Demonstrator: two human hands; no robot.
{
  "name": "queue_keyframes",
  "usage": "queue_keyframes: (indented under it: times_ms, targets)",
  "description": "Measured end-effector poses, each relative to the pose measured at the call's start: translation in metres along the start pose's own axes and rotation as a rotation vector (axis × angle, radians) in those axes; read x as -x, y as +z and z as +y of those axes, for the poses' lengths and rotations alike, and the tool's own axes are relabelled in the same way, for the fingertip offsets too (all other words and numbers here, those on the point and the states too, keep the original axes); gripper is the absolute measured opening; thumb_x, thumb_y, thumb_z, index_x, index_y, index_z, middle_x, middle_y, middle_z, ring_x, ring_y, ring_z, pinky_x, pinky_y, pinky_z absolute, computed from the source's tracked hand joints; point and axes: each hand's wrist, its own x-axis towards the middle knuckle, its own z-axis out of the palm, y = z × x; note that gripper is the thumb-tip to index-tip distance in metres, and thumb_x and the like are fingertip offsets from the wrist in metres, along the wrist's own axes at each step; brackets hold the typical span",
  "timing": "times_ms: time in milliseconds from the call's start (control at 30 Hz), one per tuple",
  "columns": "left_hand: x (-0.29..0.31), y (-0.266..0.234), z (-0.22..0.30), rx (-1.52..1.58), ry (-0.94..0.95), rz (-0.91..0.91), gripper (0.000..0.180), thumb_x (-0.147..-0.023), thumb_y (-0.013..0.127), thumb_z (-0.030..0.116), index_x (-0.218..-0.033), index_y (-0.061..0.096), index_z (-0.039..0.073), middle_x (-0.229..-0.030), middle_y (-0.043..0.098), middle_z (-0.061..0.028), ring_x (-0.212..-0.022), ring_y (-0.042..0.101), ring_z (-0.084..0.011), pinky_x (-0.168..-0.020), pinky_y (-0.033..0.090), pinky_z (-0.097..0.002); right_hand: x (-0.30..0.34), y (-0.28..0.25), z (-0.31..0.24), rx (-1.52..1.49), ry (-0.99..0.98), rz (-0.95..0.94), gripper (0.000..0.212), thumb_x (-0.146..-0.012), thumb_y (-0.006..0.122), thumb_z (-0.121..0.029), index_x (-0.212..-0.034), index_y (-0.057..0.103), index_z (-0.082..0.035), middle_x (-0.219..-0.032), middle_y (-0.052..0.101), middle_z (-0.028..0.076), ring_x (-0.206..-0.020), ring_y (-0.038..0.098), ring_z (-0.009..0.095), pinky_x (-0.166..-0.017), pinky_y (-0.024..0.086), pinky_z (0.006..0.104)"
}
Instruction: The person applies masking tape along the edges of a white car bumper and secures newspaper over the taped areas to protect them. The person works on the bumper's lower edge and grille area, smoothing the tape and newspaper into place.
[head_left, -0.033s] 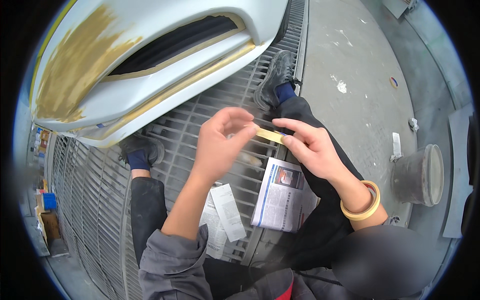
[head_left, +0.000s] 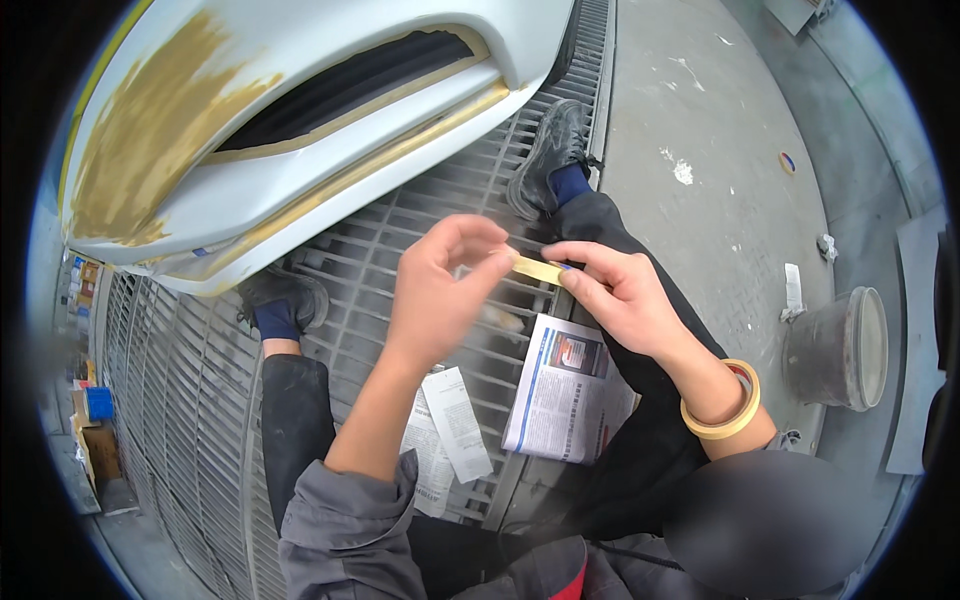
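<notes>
A short strip of yellowish masking tape [head_left: 537, 269] is stretched between my hands above the floor grating. My left hand [head_left: 432, 300] pinches one end between thumb and forefinger. At the other end, the fingertips of my right hand [head_left: 628, 300] close on the strip, with a small blue spot beside them. A roll of masking tape [head_left: 718, 432] hangs around my right forearm like a bracelet. Ahead on the left is a white car bumper [head_left: 350, 180], sanded brown in places, with tape edging its dark opening.
Folded newspaper [head_left: 555, 410] lies between my legs, beside loose printed paper strips [head_left: 458, 425] on the metal grating [head_left: 190, 370]. A grey bucket [head_left: 835, 350] stands at the right. A small tape ring [head_left: 787, 163] lies on the floor [head_left: 700, 100]. Boxes [head_left: 100, 445] sit at the far left.
My right fingertips have shifted very slightly along the strip, toward my left hand. Both hands otherwise keep their places.
</notes>
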Motion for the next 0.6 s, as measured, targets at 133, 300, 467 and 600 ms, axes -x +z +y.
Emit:
queue_keyframes:
  times_ms: [133, 300, 467, 600]
  targets:
    - [0.009, 0.013, 0.005, -0.318, 0.31, 0.086, 0.013, -0.093, 0.08, -0.003, -0.101, 0.072, 0.002, -0.102, 0.078, -0.0056, -0.093, 0.071, -0.0113, -0.085, 0.057, -0.0262, -0.01, 0.012, 0.014, -0.026, 0.065, 0.127, 0.017, -0.107, 0.068, -0.014, -0.11, 0.077, 0.0, -0.072, 0.06, -0.006, -0.063, 0.048, 0.002, -0.058, 0.04, 0.0221]
    - [0.006, 0.015, 0.001, -0.19, 0.579, 0.238, 0.016, -0.095, 0.078, -0.002, -0.107, 0.071, 0.004, -0.101, 0.077, -0.0089, -0.09, 0.074, -0.0184, -0.083, 0.059, -0.0302, -0.051, -0.009, 0.03, -0.291, 0.363, 0.277, 0.019, -0.099, 0.065, -0.013, -0.1, 0.08, -0.002, -0.075, 0.069, -0.002, -0.059, 0.055, 0.004, -0.049, 0.04, 0.0233]
    - [-0.068, -0.017, 0.015, 0.221, 0.393, 0.454, 0.016, -0.103, 0.075, 0.002, -0.114, 0.064, -0.001, -0.107, 0.076, -0.0122, -0.098, 0.075, -0.0165, -0.086, 0.061, -0.0276, -0.089, -0.032, 0.032, -0.131, 0.133, 0.15, 0.024, -0.103, 0.065, -0.016, -0.115, 0.081, -0.001, -0.075, 0.064, -0.005, -0.063, 0.052, 0.004, -0.056, 0.041, 0.0231]
    - [-0.114, -0.011, 0.021, 0.315, 0.385, 0.453, 0.016, -0.102, 0.075, 0.003, -0.113, 0.064, -0.002, -0.105, 0.076, -0.0121, -0.097, 0.077, -0.0197, -0.084, 0.061, -0.028, -0.116, -0.011, 0.001, -0.056, -0.028, 0.023, 0.037, -0.108, 0.063, -0.016, -0.143, 0.071, -0.006, -0.084, 0.064, -0.007, -0.071, 0.048, 0.001, -0.063, 0.042, 0.0215]
